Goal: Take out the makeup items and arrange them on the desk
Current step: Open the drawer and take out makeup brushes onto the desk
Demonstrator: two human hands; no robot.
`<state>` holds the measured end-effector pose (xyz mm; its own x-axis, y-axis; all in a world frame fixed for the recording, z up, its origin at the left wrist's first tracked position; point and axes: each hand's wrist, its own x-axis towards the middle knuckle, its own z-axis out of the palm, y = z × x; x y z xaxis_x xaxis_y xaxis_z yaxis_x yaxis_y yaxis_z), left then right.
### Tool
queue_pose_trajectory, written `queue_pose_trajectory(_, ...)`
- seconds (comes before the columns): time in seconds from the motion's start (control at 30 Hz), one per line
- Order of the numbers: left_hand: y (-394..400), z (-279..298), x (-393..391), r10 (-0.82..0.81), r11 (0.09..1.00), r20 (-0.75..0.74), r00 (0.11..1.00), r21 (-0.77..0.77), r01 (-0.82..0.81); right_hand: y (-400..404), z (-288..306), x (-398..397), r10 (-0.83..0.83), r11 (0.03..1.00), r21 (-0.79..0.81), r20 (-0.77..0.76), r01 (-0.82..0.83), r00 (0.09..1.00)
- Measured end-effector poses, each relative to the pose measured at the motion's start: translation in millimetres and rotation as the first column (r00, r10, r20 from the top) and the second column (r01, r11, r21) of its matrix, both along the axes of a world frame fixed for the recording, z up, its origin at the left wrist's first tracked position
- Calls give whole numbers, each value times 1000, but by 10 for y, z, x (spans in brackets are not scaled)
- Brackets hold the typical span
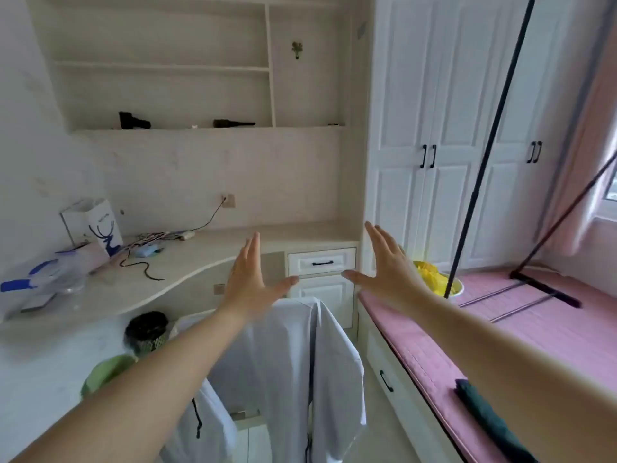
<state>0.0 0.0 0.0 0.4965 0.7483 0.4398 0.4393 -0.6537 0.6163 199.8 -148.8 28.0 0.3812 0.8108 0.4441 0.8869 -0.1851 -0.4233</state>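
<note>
From the head view, the left hand point(248, 282) and right hand point(384, 262) hover spread and empty above the desk point(207, 262), no makeup is identifiable, possibly in the bag point(91, 225), so nothing looks started.

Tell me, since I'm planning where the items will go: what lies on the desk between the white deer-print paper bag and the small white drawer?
In the head view, cords beside the bag, then bare desktop up to the drawer.
</note>
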Motion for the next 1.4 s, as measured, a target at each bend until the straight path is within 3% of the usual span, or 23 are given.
queue_pose_trajectory(0.2, 137, -554, 587, -84, 992, -102, 991, -100, 74, 1, -625, 380, -95, 987, -139, -90, 82, 991)
queue_pose_trajectory(0.47, 763, -977, 1796, -125, 992, -236, 964, -55, 115, 551, -1146, 1523, -72, 976, -213, -102, 49, 992)
queue_pose_trajectory(0.87, 2097, -1468, 3481, 57, 963, -370, 927, -223, -148, 2091, -1454, 3716, 59, 919, -383, -110, -97, 992)
queue_pose_trajectory(1.23, 3716, -2027, 4113, 211, 887, -394, 895, -308, -345, 3970, -1949, 4605, 198, 833, -519, -43, -191, 979)
queue_pose_trajectory(1.4, 4614, -2178, 4375, 223, 871, -486, 845, -289, -397, 4797, -2122, 4858, 235, 757, -619, -42, -210, 971)
